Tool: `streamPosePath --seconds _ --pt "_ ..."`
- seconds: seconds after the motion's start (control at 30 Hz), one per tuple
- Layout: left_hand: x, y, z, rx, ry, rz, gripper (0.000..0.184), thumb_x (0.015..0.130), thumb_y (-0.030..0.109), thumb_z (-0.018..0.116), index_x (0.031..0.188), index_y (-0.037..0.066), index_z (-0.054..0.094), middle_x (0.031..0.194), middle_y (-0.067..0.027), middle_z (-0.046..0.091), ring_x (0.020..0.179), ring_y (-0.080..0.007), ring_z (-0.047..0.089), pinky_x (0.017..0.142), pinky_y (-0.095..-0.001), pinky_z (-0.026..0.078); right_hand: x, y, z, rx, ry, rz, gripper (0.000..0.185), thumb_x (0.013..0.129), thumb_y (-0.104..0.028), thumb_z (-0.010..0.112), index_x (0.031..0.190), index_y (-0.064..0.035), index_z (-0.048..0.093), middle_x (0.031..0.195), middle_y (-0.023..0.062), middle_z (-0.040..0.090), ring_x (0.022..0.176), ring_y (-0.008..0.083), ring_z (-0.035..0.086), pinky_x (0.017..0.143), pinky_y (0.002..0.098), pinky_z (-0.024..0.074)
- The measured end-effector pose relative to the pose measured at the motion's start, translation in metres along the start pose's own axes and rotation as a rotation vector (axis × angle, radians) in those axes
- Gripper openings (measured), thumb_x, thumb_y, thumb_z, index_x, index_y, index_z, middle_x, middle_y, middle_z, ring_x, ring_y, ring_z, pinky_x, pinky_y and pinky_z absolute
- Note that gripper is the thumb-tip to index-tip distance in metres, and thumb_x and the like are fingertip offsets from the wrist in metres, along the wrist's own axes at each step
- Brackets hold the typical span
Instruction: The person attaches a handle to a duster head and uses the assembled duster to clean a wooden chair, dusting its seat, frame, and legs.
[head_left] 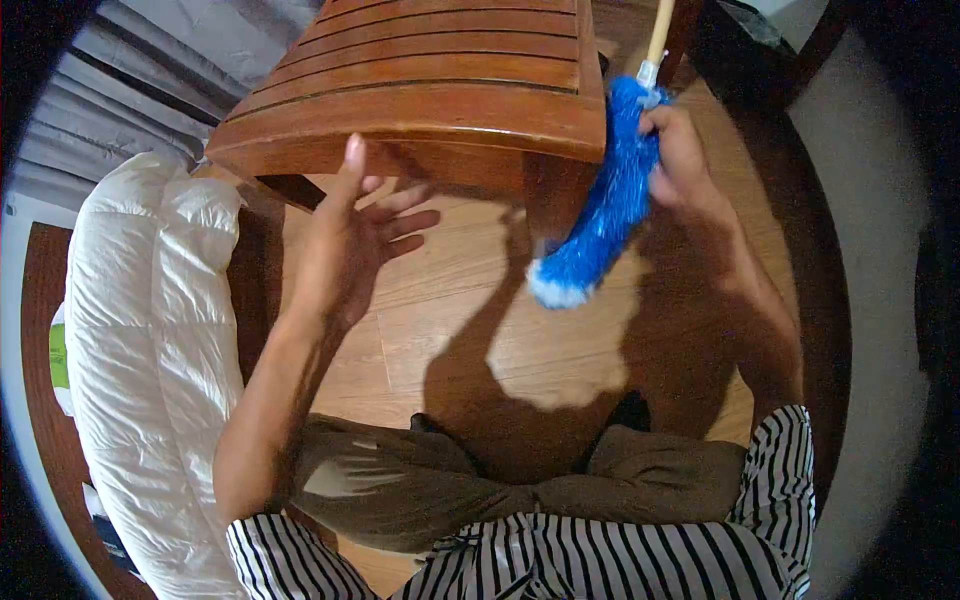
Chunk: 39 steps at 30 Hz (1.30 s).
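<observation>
My right hand (pixel 680 155) is closed around the upper part of a blue duster (pixel 615 205), just below where its fluffy head meets the pale handle (pixel 660 40). The duster hangs slanted, its white-tipped end (pixel 558 285) down to the left above the floor. Beside it is the front right corner of a slatted wooden bench (pixel 420 100); whether the duster touches the wood I cannot tell. My left hand (pixel 365 235) is held in the air in front of the bench's front edge, fingers apart, with nothing in it.
A folded white quilt (pixel 150 370) lies along the left side, near grey curtains (pixel 190 50). Wood flooring (pixel 340 350) with strong shadows lies under the bench and around my bent knees (pixel 390 470). A dark piece of furniture (pixel 740 60) stands at the upper right.
</observation>
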<state>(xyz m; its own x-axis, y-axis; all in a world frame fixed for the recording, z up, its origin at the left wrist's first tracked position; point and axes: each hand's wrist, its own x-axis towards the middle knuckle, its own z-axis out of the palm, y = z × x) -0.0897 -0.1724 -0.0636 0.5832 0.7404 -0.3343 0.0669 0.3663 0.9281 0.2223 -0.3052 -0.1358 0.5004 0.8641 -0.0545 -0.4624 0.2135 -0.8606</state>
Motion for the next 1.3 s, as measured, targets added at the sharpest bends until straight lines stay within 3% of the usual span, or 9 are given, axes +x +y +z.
streamPosePath --seconds 0.2,0.4,0.57,0.67,0.77,0.87,1.0,1.07,1.3 --pt "0.009 0.001 0.021 -0.061 0.072 0.018 0.091 0.089 0.067 0.067 0.136 -0.006 0.040 0.101 -0.0172 0.060 0.098 -0.0318 0.068 0.093 -0.0419 0.049 -0.002 -0.011 0.020 -0.018 0.024 0.005 0.008 0.080 -0.013 0.054 0.076 -0.0102 0.059 0.068 0.0025 0.061 0.059 0.0167 0.059 0.062 0.0309 0.0548" --pt "0.010 0.002 0.032 -0.050 0.147 0.006 0.071 0.091 0.063 0.066 0.126 0.002 0.055 0.095 -0.0141 0.061 0.089 -0.0249 0.066 0.084 -0.0376 0.048 0.014 -0.001 0.008 0.011 0.079 -0.034 0.001 0.074 -0.009 0.058 0.074 -0.0094 0.058 0.066 0.0038 0.058 0.059 0.0196 0.059 0.061 0.0348 0.0523" --pt "0.011 0.002 0.033 -0.029 0.168 0.016 0.067 0.091 0.061 0.066 0.121 0.002 0.056 0.091 -0.0127 0.061 0.085 -0.0234 0.065 0.081 -0.0360 0.048 0.001 -0.008 0.020 0.010 0.009 0.003 0.007 0.079 -0.010 0.055 0.081 -0.0088 0.061 0.077 0.0039 0.065 0.065 0.0179 0.062 0.067 0.0330 0.0569" --pt "0.013 0.003 0.030 -0.039 0.170 0.011 0.063 0.090 0.060 0.068 0.116 0.003 0.057 0.087 -0.0111 0.060 0.082 -0.0223 0.065 0.078 -0.0348 0.048 0.013 0.001 0.012 0.019 0.082 -0.023 0.007 0.079 -0.010 0.055 0.082 -0.0087 0.061 0.076 0.0039 0.065 0.065 0.0180 0.063 0.068 0.0332 0.0573" --pt "0.015 0.001 0.026 -0.043 0.180 0.026 0.059 0.089 0.059 0.069 0.110 0.005 0.058 0.083 -0.0084 0.060 0.079 -0.0207 0.064 0.075 -0.0338 0.047 0.005 -0.008 0.016 -0.008 0.000 0.059 0.007 0.078 -0.010 0.055 0.082 -0.0087 0.061 0.075 0.0041 0.064 0.065 0.0183 0.062 0.068 0.0336 0.0576" --pt "0.011 0.002 0.021 -0.035 0.195 0.055 0.054 0.089 0.058 0.070 0.107 0.008 0.058 0.078 -0.0056 0.058 0.075 -0.0190 0.062 0.073 -0.0331 0.047 -0.006 -0.007 0.036 0.005 0.075 0.011 0.003 0.073 -0.010 0.058 0.075 -0.0111 0.058 0.070 0.0022 0.058 0.062 0.0185 0.057 0.062 0.0341 0.0496" --pt "0.010 0.002 0.011 -0.017 0.206 0.078 0.050 0.089 0.056 0.070 0.106 0.010 0.058 0.077 -0.0033 0.058 0.071 -0.0178 0.060 0.072 -0.0325 0.046 -0.002 -0.001 0.031 0.049 -0.023 0.060 0.006 0.078 -0.011 0.056 0.081 -0.0097 0.060 0.073 0.0040 0.063 0.063 0.0193 0.060 0.065 0.0339 0.0553" --pt "0.008 0.003 0.007 0.004 0.232 0.098 0.050 0.091 0.054 0.067 0.108 0.008 0.057 0.079 -0.0059 0.061 0.071 -0.0183 0.061 0.068 -0.0325 0.049 -0.009 0.003 0.044 0.039 0.074 0.067 0.006 0.077 -0.010 0.055 0.081 -0.0099 0.060 0.073 0.0041 0.062 0.063 0.0199 0.060 0.064 0.0344 0.0547" --pt "0.011 0.007 -0.022 0.045 0.159 0.140 0.047 0.093 0.053 0.061 0.106 0.008 0.057 0.081 -0.0078 0.063 0.071 -0.0180 0.060 0.066 -0.0322 0.049 -0.024 0.012 0.066 0.077 0.014 0.080 0.008 0.075 -0.009 0.057 0.082 -0.0084 0.061 0.074 0.0046 0.063 0.067 0.0222 0.063 0.068 0.0388 0.0554"
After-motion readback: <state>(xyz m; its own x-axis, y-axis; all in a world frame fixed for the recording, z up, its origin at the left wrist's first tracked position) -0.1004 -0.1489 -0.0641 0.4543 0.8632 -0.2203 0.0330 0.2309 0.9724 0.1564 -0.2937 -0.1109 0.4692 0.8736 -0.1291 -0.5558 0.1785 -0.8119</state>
